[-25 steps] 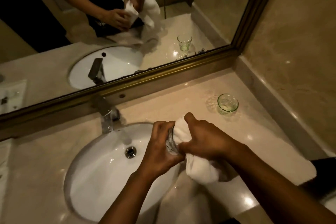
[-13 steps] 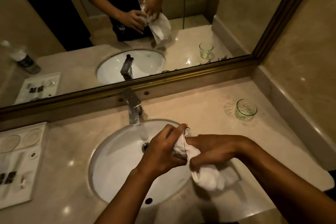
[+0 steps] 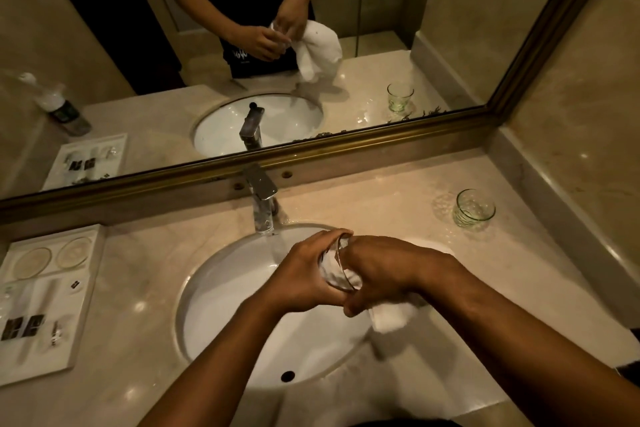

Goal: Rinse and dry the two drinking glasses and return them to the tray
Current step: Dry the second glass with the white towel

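While the left hand [image 3: 304, 274] clamps the glass [image 3: 341, 272] at centre frame over the sink [image 3: 214, 315], the right hand [image 3: 377, 274] grips the towel [image 3: 391, 317] stuffed inside; twisting gently should dry it; second glass [image 3: 472, 207] waits upper right

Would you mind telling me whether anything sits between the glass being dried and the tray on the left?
Nothing visible blocks it. The glass, held by the left hand over the sink, has only bare counter before the tray. The right hand holds the towel stuffed into it.
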`<state>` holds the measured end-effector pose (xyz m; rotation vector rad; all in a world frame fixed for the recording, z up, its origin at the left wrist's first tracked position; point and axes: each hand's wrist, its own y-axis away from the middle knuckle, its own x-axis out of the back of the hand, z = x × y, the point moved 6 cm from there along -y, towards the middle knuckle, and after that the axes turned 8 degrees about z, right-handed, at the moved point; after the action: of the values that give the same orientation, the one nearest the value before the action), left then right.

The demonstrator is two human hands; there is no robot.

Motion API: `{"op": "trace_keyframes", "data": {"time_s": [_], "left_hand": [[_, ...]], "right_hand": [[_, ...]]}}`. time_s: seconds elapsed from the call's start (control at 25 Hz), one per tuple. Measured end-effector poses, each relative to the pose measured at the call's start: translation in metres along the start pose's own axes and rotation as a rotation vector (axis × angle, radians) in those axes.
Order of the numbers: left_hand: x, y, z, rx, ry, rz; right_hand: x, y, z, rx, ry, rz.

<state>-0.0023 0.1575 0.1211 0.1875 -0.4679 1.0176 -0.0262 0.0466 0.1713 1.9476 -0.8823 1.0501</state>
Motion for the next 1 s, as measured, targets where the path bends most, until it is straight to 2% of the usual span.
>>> {"op": "trace_keyframes", "data": {"time_s": [0.12, 0.2, 0.28, 0.32, 0.44, 0.52, 0.6, 0.68, 0.76, 0.88, 0.96, 1.0], "left_hand": [[0.004, -0.008, 0.0, 0.172, 0.121, -0.287], [0.009, -0.012, 0.0, 0.263, 0.145, -0.454], [0.015, -0.017, -0.003, 0.3, 0.188, -0.477], [0.02, -0.02, -0.005, 0.317, 0.208, -0.381], [0.028, -0.019, -0.007, 0.331, 0.259, 0.088], [0.021, -0.016, -0.001, 0.155, 0.224, 0.3], [0.015, -0.013, 0.007, -0.034, 0.111, 0.477], [0.02, -0.014, 0.011, -0.109, 0.094, 0.667], [0.026, -0.013, 0.013, -0.084, 0.144, 0.801], [0.029, -0.009, 0.012, 0.058, 0.178, 0.909], [0.023, -0.01, 0.001, 0.312, 0.222, 0.877], [0.017, -0.011, -0.007, 0.483, 0.274, 0.81]], "right_hand": [[-0.01, 0.0, -0.002, 0.129, 0.118, 0.068], [-0.013, 0.002, -0.001, 0.146, 0.024, 0.149], [-0.013, 0.004, 0.006, 0.092, -0.143, 0.217], [-0.012, 0.006, 0.011, 0.042, -0.272, 0.258], [-0.011, 0.01, 0.032, -0.227, -0.759, 0.427], [-0.015, 0.008, 0.042, -0.341, -1.051, 0.441], [-0.019, 0.002, 0.039, -0.316, -1.278, 0.371], [-0.017, -0.002, 0.03, -0.256, -1.393, 0.304], [-0.013, -0.004, 0.024, -0.219, -1.31, 0.249], [-0.006, -0.002, 0.016, -0.191, -0.885, 0.244], [-0.002, 0.003, 0.014, -0.174, -0.568, 0.304], [-0.004, 0.004, 0.012, -0.127, -0.384, 0.325]]}}
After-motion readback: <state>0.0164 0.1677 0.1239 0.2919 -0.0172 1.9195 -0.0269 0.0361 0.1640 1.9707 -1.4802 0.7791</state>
